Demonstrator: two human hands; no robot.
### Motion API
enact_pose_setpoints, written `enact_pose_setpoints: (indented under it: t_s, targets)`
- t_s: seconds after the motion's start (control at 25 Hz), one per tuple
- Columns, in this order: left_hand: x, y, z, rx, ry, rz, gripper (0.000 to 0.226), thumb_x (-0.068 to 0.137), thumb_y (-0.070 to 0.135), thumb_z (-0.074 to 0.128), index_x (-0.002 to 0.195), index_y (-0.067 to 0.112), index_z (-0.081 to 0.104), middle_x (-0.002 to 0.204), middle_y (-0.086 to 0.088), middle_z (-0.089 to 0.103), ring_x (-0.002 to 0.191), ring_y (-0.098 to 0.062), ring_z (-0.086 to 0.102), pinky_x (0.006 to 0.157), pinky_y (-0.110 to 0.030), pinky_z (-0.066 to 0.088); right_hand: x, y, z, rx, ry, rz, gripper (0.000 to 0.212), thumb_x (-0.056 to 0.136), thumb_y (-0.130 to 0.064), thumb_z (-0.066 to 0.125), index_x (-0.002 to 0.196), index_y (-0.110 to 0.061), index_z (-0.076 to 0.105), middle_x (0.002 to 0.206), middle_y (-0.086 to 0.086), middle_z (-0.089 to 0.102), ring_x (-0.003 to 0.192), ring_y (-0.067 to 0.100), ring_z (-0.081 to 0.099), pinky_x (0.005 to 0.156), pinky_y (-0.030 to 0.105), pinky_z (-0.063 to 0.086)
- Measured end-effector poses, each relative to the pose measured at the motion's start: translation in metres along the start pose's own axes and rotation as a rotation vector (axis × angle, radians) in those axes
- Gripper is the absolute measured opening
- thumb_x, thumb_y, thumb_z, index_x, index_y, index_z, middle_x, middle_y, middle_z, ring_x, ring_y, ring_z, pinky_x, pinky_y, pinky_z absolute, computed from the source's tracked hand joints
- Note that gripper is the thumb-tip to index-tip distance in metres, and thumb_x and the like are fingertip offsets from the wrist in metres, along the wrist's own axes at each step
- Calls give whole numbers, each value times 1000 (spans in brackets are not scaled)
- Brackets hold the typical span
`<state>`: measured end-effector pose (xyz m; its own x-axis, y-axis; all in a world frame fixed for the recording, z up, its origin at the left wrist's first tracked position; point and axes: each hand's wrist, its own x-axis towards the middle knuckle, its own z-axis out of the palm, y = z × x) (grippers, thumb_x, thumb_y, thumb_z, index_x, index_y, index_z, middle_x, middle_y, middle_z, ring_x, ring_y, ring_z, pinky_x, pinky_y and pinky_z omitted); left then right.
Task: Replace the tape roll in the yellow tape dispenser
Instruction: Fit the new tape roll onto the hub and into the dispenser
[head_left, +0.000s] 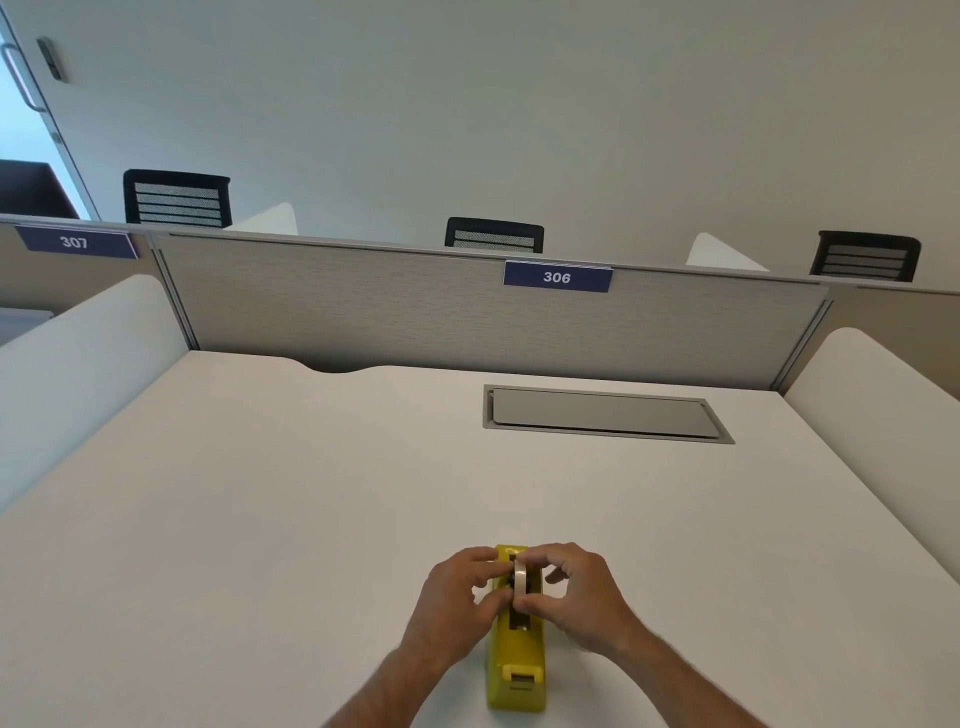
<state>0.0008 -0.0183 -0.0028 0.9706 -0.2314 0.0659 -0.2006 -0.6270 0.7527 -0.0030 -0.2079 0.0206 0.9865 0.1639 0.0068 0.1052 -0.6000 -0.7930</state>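
Observation:
The yellow tape dispenser (516, 662) stands on the white desk (311, 519) near its front edge, with its cutter end toward me. A pale tape roll (520, 576) sits upright in the dispenser's slot at the far end. My left hand (460, 597) pinches the roll from the left with thumb and fingers. My right hand (576, 592) pinches it from the right, fingers over the top and thumb at the near side. The roll's core and lower half are hidden by fingers and the dispenser body.
A grey cable-tray lid (602, 414) is set into the desk at the back right. A grey partition (363, 306) with a "306" label (557, 277) closes off the far edge. White side dividers (78, 353) flank the desk. Office chairs (176, 198) stand beyond the partition.

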Motion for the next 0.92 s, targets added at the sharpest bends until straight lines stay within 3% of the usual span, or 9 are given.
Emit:
enact_pose_setpoints:
  t_s: [0.2,0.36,0.64,0.8,0.92]
  targets:
    - [0,-3,3,33,-7,16,29,88,38,69,117,43,69,132,16,60,96,-2,63,87,-24,56,-1,0,0,-19,0,7,44,65,-28,90,94,-49,64,102,-20,62,95,0,58,72,10,47]
    - [1,-4,2,57,-12,50,27,88,36,70,114,41,71,134,14,61,93,-1,66,89,-25,56,-1,3,-3,-40,-13,22,43,65,-29,90,102,-37,70,106,-15,62,93,1,58,71,9,47]
    - [0,-6,2,174,-28,124,25,92,39,60,115,37,71,142,12,57,117,-10,60,99,-27,49,0,7,-1,-66,-1,28,44,65,-32,88,105,-39,69,107,-15,61,97,2,58,75,12,49]
    - [-5,-10,3,258,-50,213,30,92,43,52,114,34,70,145,11,54,110,-14,64,90,-28,52,0,11,3,-119,-10,-20,44,63,-43,82,105,-42,69,104,-22,62,102,1,54,80,19,50]
    - [-7,-13,3,175,-28,216,38,86,39,60,124,35,65,141,14,57,122,-8,58,100,-17,45,2,11,5,-183,-19,-69,44,63,-48,76,106,-44,68,98,-32,62,104,-2,49,82,22,50]
